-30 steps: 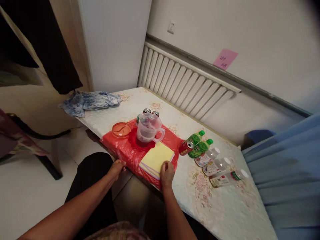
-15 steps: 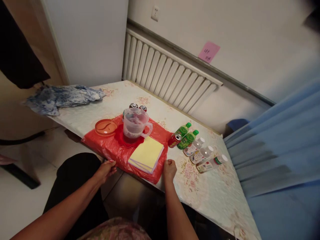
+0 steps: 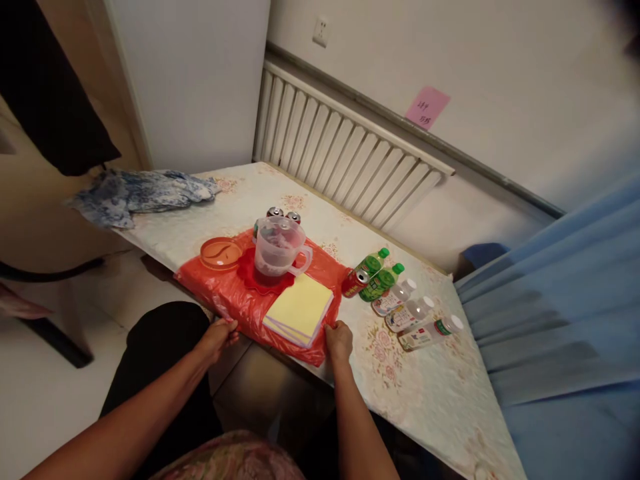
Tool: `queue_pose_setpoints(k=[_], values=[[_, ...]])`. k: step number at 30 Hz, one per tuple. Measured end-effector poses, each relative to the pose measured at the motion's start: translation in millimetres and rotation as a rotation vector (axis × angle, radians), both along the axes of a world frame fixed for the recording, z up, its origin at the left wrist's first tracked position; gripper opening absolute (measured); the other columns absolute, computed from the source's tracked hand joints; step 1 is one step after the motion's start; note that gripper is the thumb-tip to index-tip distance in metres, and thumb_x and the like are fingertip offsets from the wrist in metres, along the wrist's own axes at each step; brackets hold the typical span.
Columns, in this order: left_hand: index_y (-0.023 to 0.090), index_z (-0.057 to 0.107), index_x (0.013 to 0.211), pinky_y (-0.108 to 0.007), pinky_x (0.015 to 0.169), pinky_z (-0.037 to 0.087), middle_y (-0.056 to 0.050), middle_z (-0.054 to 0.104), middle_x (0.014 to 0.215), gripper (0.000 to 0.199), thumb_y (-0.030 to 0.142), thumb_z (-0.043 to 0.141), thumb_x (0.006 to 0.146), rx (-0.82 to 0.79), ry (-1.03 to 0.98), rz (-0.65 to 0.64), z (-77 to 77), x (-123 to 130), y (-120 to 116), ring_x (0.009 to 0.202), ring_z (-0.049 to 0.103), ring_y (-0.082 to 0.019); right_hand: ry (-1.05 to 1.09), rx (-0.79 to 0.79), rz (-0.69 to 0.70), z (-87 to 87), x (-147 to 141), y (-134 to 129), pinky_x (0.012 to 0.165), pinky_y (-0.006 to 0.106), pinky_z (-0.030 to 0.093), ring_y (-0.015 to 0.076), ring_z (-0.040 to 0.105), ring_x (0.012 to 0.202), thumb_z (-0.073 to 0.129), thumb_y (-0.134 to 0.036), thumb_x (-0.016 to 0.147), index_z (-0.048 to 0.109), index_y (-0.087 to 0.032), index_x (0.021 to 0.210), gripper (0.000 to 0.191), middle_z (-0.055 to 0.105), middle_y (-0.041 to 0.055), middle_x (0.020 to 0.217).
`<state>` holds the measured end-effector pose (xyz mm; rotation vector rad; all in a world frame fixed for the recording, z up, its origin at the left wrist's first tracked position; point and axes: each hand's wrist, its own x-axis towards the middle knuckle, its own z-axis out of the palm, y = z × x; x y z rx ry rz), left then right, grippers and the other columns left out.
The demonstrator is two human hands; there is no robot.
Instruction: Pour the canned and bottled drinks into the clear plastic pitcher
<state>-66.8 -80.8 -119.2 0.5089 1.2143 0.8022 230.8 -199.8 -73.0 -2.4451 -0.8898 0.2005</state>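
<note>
A red plastic bag lies spread flat at the table's front edge. My left hand is closed at the bag's front edge, fingers pinching the red plastic. At the bag's right edge my right hand is closed on the plastic too. On the bag stand a clear plastic jug with a handle, over a red scalloped mat, an orange round lid on the left, and a stack of yellow sheets at the front right.
Right of the bag are a red can, green bottles and several clear bottles. Two dark cans stand behind the jug. A blue patterned cloth hangs over the table's left corner. A blue curtain borders the right.
The whole view has shifted slightly, with the table items now a little further right. My right hand's fingers have come in against the bag's right edge.
</note>
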Motion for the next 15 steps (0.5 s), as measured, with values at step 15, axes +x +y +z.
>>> queue_pose_setpoints(k=[15], values=[[0.016, 0.054, 0.069, -0.018, 0.048, 0.048, 0.005, 0.058, 0.057, 0.017, 0.011, 0.071, 0.068, 0.026, 0.001, -0.023, -3.5, -4.3, 0.0, 0.045, 0.053, -0.008, 0.029, 0.05, 0.1, -1.0, 11.7, -0.7, 0.056, 0.028, 0.037, 0.0217, 0.063, 0.063, 0.061, -0.03, 0.076, 0.062, -0.021, 0.063, 0.016, 0.071, 0.0087, 0.069]])
